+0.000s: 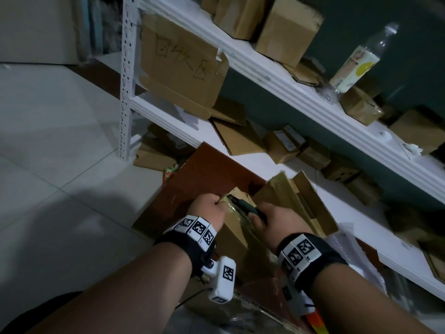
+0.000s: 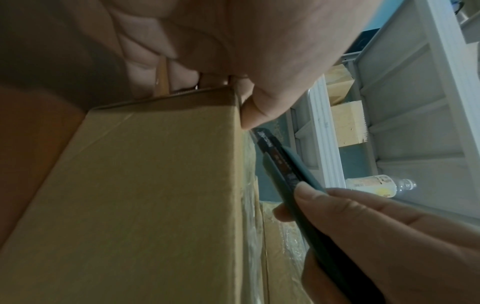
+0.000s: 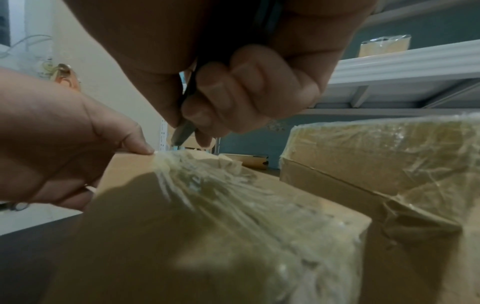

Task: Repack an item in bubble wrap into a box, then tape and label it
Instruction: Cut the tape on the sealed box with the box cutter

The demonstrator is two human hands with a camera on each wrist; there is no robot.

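Observation:
A brown cardboard box (image 1: pixel 234 233) (image 2: pixel 145 185) (image 3: pixel 207 236) with clear tape across its top stands on a reddish-brown board (image 1: pixel 204 174). My left hand (image 1: pixel 210 208) (image 2: pixel 207 51) (image 3: pixel 64 148) grips the box's far top corner, thumb on the taped edge. My right hand (image 1: pixel 274 220) (image 2: pixel 363 236) (image 3: pixel 233 72) holds a dark teal utility knife (image 1: pixel 248 208) (image 2: pixel 285 170) (image 3: pixel 184 127). Its tip sits at the taped edge right beside my left thumb. A second taped box (image 1: pixel 296 201) (image 3: pixel 376 164) with a raised flap stands just to the right.
White metal shelving (image 1: pixel 277 75) runs along the right, loaded with small cardboard boxes (image 1: pixel 286 27) and a plastic bottle (image 1: pixel 358 63). A cardboard sign with handwriting (image 1: pixel 183 63) hangs at the shelf end. Light tiled floor (image 1: pixel 60 141) spreads to the left. Plastic wrap (image 1: pixel 346 242) lies at lower right.

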